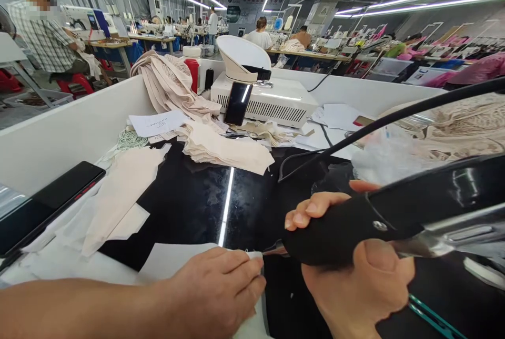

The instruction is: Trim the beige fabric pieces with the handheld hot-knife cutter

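Note:
My right hand (355,270) is wrapped round the black handle of a corded hand tool (394,218) with a metal tip, held low at the front right. The tip (276,249) touches the edge of a white fabric piece (173,260) lying on the glossy black worktop (197,207). My left hand (221,286) lies on that white piece right beside the tip, fingers curled down and pressing it flat. The tool's black cable (394,118) arcs away to the right.
Beige fabric pieces (221,144) are stacked mid-table, more cut pieces (118,192) at left. A white machine (264,97) with a phone (239,102) leaning on it stands at the back. Another phone (47,202) lies at the left. White walls (71,129) edge the table. People work behind.

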{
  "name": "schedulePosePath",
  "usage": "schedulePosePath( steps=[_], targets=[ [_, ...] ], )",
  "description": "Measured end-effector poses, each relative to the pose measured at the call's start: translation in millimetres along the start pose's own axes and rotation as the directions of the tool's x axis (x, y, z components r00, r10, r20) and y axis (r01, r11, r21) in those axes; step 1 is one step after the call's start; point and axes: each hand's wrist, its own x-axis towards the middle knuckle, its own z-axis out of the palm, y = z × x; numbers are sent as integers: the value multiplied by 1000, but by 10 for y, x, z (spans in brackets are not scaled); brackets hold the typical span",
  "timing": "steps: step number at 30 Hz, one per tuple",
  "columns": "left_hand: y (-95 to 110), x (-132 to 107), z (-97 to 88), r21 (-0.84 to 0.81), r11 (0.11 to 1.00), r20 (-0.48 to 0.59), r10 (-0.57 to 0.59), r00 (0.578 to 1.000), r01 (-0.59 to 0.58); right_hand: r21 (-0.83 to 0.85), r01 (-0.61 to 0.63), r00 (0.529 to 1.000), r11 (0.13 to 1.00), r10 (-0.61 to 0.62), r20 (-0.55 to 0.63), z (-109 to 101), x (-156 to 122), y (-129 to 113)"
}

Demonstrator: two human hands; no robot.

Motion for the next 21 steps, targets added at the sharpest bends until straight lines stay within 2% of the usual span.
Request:
schedulePosePath(
  steps=[3,9,21],
  targets=[
    [-7,1,-10,18,1000,-15,6,1000,-6,5,8,1000,1000,-8,6,-2,-12,4],
    [-28,5,-40,28,999,22,25,999,-26,-3,6,1000,1000,-6,1,11,-14,20],
    [9,-23,-1,70,997,55,23,998,-27,4,-1,1000,1000,1,2,-3,1,-23]
  ],
)
